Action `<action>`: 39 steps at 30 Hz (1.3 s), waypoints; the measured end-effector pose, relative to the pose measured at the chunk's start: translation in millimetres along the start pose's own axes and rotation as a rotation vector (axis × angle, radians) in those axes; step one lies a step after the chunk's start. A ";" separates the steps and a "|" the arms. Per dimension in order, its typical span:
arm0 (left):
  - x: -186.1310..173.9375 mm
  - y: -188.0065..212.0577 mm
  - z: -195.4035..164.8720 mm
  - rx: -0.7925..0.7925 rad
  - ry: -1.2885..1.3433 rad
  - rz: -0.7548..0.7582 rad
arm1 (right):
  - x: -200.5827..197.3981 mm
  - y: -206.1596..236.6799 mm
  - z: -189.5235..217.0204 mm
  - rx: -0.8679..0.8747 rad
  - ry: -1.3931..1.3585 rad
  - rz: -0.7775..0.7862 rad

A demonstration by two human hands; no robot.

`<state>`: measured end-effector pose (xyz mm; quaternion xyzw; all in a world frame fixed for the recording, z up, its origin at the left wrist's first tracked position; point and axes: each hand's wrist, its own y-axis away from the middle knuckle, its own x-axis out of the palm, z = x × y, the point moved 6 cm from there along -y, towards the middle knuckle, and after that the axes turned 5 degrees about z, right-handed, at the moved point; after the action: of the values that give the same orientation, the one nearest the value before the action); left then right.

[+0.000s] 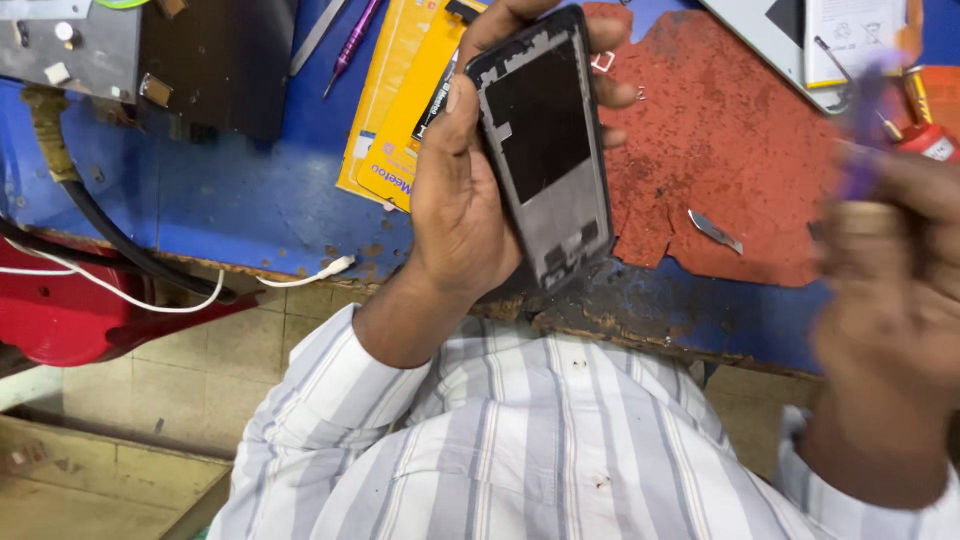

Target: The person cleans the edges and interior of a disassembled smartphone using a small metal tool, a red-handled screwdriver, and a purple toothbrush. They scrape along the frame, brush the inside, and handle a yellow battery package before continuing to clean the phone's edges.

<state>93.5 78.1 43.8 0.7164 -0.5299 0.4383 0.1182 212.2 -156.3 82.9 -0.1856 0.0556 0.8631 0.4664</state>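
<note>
A worn blue workbench (250,200) has a cracked red mat (720,130) toward its right side. Its near edge is chipped and grimy. Below lies a beige tiled floor (210,370), with a red stool (60,310) at left.

We see the scene in bright, even light with no clear single source; shadows are soft and short, darkest under the bench edge. Our left hand (462,190) and the opened phone frame (545,140) it holds are sharp, with a faint sheen along the frame's rim. Our right hand (895,290) is smeared by motion blur, and the purple tool (862,140) with it
</note>
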 end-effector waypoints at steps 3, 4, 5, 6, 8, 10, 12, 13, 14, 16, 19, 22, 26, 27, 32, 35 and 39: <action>8.3 -5.0 0.0 0.058 -0.021 0.009 | 43.7 -5.6 42.2 -0.118 -0.077 0.170; 9.6 -5.7 -1.5 0.074 -0.038 0.003 | 59.1 -7.6 50.8 -0.122 -0.109 0.226; 10.4 -4.4 -3.7 0.094 -0.068 -0.015 | 73.1 -11.5 52.8 -0.058 -0.185 0.266; 10.7 -2.8 -6.1 0.114 -0.099 -0.034 | 83.7 -13.1 58.2 -0.085 -0.086 0.281; 10.1 1.2 -10.9 0.158 -0.164 -0.066 | 99.4 -14.3 62.7 -0.143 0.114 0.301; 8.0 4.9 -14.6 0.192 -0.193 -0.083 | 110.2 -8.8 69.5 -0.370 0.172 0.274; 2.3 5.6 -18.9 0.239 -0.183 -0.103 | 117.0 -0.1 68.1 -0.536 0.237 0.261; -2.1 5.6 -21.7 0.268 -0.167 -0.123 | 119.0 5.1 65.5 -0.584 0.274 0.262; -8.6 5.9 -28.3 0.298 -0.204 -0.149 | 120.8 10.6 63.5 -0.628 0.311 0.264; -25.8 5.7 -47.5 0.371 -0.245 -0.197 | 122.8 13.9 53.3 -0.535 0.420 0.394; -48.4 3.7 -70.6 0.396 -0.186 -0.214 | 106.3 11.9 57.5 -0.468 0.407 0.477; -49.0 0.2 -63.2 0.357 -0.144 -0.203 | 79.8 4.8 75.6 -0.436 0.351 0.326; -25.2 -1.5 -33.7 0.342 -0.137 -0.199 | 91.3 -3.3 82.7 -0.619 0.276 0.254; -22.2 -0.8 -32.5 0.346 -0.137 -0.207 | 97.4 -2.2 79.4 -0.634 0.297 0.279; -37.4 -0.9 -63.9 0.394 -0.116 -0.213 | 117.7 9.3 57.2 -0.518 0.476 0.490; -47.8 -3.1 -70.5 0.362 -0.096 -0.194 | 97.5 12.5 63.7 -0.435 0.443 0.439; -42.3 -5.0 -57.0 0.333 -0.050 -0.164 | 94.3 15.0 72.1 -0.500 0.641 0.366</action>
<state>66.9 144.1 46.9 0.7774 -0.3927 0.4910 0.0200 133.7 -71.3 113.3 -0.5382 0.0188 0.8171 0.2059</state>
